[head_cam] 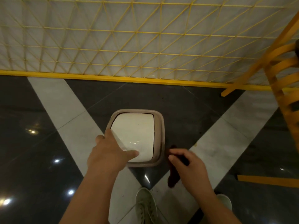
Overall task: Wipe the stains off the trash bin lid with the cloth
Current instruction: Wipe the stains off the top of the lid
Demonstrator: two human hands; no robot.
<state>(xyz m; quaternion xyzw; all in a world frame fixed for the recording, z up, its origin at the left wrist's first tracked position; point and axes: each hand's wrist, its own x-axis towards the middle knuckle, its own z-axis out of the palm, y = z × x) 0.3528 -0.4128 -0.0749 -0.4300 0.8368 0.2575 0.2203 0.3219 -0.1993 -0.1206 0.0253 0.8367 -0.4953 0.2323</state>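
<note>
**Steadying the bin before the first wipe**

Standing on the dark polished floor, just in front of the person's feet, is the small square trash bin with a glossy cream-white swing lid (137,135) set in a taupe plastic rim (160,120). A few small brown specks (143,122) are seen on the far half of the lid; the near half appears clean, though glare makes this hard to judge.

The left hand (110,152) is laid over the near left corner of the bin, fingers extended and flat against the lid and rim, the thumb stretched across the lid's near edge. Nothing is gripped by it; the bin is merely pressed and steadied.

The right hand (186,164) is held just beside the bin's near right corner, apart from it, with fingers curled around a dark brown cloth (174,177), part of which hangs below the hand. The cloth is not touching the lid.

The step in hand is judged to be the approach: the bin is braced, the cloth is gathered, and wiping is not yet begun. For the next move, the cloth would need to be carried over the rim to the far specks and pressed lightly, since a swing lid may tip inward under pressure.

Beyond the bin, pale grey floor bands (64,110), a yellow wire-mesh fence (129,46), an orange wooden frame (278,75) and light canvas shoes (145,206) are seen.
</note>
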